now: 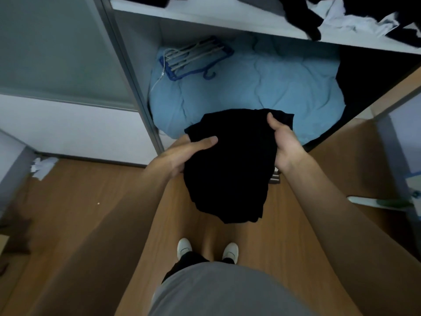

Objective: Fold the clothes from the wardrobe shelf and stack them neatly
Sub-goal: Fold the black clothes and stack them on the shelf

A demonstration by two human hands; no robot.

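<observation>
Head view: left hand (182, 153) and right hand (284, 142) both grip the black garment (227, 174), arms outstretched.

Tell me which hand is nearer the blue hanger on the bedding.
Left. The left hand holds the black garment in line with the blue hanger; the right hand holds the garment's other edge, farther to the right.

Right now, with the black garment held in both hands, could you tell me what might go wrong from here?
The left hand and right hand grip the black garment near its top; the rest hangs bunched above the floor, so a mid-air fold may turn uneven.
The dark clothes on the upper shelf droop over its edge and could slide off.
The hangers on the blue bedding might snag fabric laid there.
</observation>
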